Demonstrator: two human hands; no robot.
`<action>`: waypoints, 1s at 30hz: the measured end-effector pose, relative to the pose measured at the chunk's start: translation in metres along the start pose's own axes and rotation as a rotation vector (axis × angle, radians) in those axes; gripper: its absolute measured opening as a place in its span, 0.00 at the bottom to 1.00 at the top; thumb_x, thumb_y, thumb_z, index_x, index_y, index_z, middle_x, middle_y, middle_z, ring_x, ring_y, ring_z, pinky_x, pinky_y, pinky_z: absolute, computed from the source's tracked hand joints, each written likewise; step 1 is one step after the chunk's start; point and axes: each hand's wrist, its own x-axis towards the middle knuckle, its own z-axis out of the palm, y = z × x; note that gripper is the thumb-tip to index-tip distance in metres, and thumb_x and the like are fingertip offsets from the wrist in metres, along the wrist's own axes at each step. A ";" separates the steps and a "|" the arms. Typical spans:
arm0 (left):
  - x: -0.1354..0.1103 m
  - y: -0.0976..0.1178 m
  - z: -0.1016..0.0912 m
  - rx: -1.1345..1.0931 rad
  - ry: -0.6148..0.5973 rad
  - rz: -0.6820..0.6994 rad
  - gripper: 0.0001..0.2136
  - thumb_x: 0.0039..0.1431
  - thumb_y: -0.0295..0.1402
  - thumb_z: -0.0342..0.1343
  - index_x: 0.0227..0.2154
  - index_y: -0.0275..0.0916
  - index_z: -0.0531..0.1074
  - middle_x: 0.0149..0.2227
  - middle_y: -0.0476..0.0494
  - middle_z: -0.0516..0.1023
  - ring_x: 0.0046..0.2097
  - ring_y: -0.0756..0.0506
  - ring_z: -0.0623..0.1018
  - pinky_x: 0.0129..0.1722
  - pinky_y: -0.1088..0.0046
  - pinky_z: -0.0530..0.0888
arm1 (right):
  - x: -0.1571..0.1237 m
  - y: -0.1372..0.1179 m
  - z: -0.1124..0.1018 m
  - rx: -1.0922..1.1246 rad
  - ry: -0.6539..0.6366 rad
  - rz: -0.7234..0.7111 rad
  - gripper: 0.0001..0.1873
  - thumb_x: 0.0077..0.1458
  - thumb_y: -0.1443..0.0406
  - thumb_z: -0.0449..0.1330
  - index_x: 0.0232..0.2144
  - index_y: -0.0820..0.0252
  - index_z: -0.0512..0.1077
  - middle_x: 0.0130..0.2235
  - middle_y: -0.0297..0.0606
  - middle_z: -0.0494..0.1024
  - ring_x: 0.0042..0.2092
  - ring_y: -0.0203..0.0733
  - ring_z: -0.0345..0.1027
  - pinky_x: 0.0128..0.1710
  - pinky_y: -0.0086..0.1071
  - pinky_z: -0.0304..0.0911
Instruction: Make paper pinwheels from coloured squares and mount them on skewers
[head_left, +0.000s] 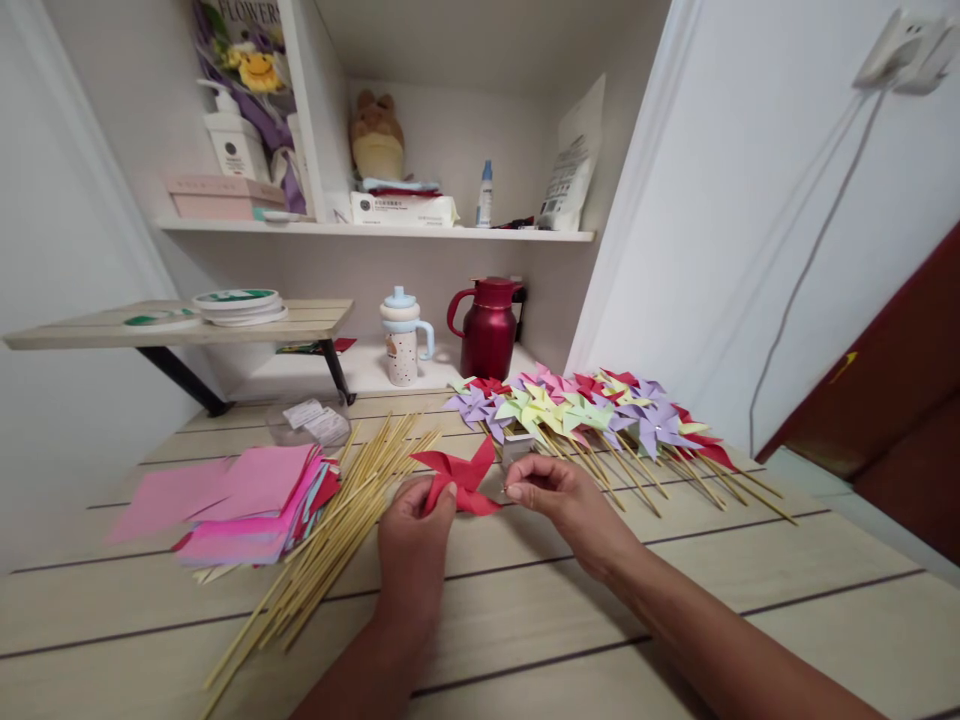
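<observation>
My left hand (417,532) is closed on a red paper pinwheel (466,476), thumb on its front near one blade. Just to the right, my right hand (553,500) pinches its thumb and forefinger together; whatever is between the fingertips is too small to name. A small clear box (516,450) stands right behind the right fingertips. Loose thin wooden sticks (330,560) lie in a heap beside my left hand. Beyond my right hand rests a pile of finished pinwheels on sticks (559,410), in purple, yellow, green, pink and red.
Coloured paper squares (255,490) are stacked at left, near a clear container with labels (319,420). A small raised shelf (90,325) holds rolls of tape (240,305). At the back stand a speckled cup (403,345) and a red thermos jug (490,335).
</observation>
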 end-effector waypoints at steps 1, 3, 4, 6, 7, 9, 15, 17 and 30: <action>0.000 0.000 0.000 -0.002 0.000 0.005 0.07 0.48 0.37 0.61 0.26 0.39 0.77 0.30 0.48 0.77 0.36 0.44 0.74 0.38 0.71 0.70 | 0.000 0.000 0.002 0.012 0.003 -0.012 0.10 0.42 0.59 0.70 0.25 0.57 0.75 0.27 0.32 0.72 0.31 0.39 0.62 0.35 0.33 0.58; 0.001 0.000 0.000 -0.010 0.007 0.022 0.06 0.47 0.36 0.60 0.26 0.39 0.77 0.31 0.47 0.77 0.37 0.43 0.75 0.40 0.69 0.70 | 0.000 -0.001 0.006 0.033 0.000 -0.053 0.09 0.43 0.60 0.70 0.24 0.57 0.75 0.31 0.34 0.72 0.34 0.40 0.63 0.36 0.33 0.59; 0.002 0.000 0.000 -0.016 0.015 0.032 0.06 0.47 0.36 0.60 0.26 0.39 0.77 0.31 0.46 0.77 0.37 0.43 0.75 0.40 0.69 0.70 | 0.001 -0.001 0.008 0.039 -0.001 -0.075 0.09 0.43 0.61 0.70 0.24 0.57 0.75 0.34 0.34 0.72 0.35 0.40 0.63 0.37 0.33 0.59; 0.004 0.001 -0.001 -0.027 0.042 0.050 0.05 0.46 0.35 0.60 0.25 0.38 0.77 0.30 0.46 0.77 0.38 0.42 0.75 0.41 0.68 0.70 | 0.002 -0.004 0.013 0.037 0.004 -0.103 0.08 0.43 0.61 0.70 0.22 0.57 0.75 0.36 0.35 0.71 0.37 0.41 0.62 0.38 0.32 0.58; 0.005 0.002 -0.002 -0.033 0.058 0.056 0.05 0.46 0.34 0.60 0.24 0.38 0.76 0.30 0.46 0.76 0.37 0.42 0.75 0.41 0.68 0.70 | 0.004 -0.007 0.015 0.031 0.007 -0.107 0.08 0.43 0.61 0.70 0.22 0.57 0.74 0.36 0.35 0.70 0.37 0.41 0.62 0.38 0.32 0.58; 0.008 0.005 -0.005 -0.043 0.090 0.061 0.05 0.46 0.34 0.60 0.24 0.38 0.76 0.29 0.47 0.76 0.36 0.42 0.75 0.40 0.68 0.70 | 0.007 -0.013 0.020 0.020 0.005 -0.099 0.08 0.43 0.61 0.69 0.22 0.57 0.74 0.33 0.35 0.69 0.36 0.41 0.61 0.38 0.33 0.58; 0.014 0.011 -0.011 -0.066 0.140 0.048 0.06 0.47 0.36 0.60 0.24 0.38 0.75 0.27 0.49 0.75 0.34 0.44 0.74 0.37 0.70 0.69 | 0.010 -0.026 0.036 -0.095 0.024 -0.234 0.06 0.47 0.61 0.67 0.24 0.56 0.76 0.35 0.35 0.67 0.39 0.43 0.61 0.41 0.34 0.58; 0.014 0.012 -0.012 -0.064 0.140 0.038 0.07 0.47 0.36 0.60 0.25 0.38 0.75 0.27 0.48 0.76 0.33 0.44 0.74 0.35 0.71 0.69 | 0.007 -0.022 0.040 -0.139 0.053 -0.285 0.05 0.49 0.62 0.66 0.25 0.56 0.76 0.36 0.35 0.66 0.41 0.44 0.61 0.43 0.35 0.57; 0.002 0.014 -0.002 -0.234 0.089 -0.056 0.11 0.43 0.38 0.65 0.29 0.37 0.78 0.32 0.46 0.79 0.35 0.44 0.76 0.36 0.70 0.72 | 0.003 -0.002 0.030 0.089 0.127 -0.193 0.06 0.47 0.61 0.69 0.24 0.54 0.77 0.53 0.39 0.66 0.61 0.52 0.53 0.58 0.42 0.49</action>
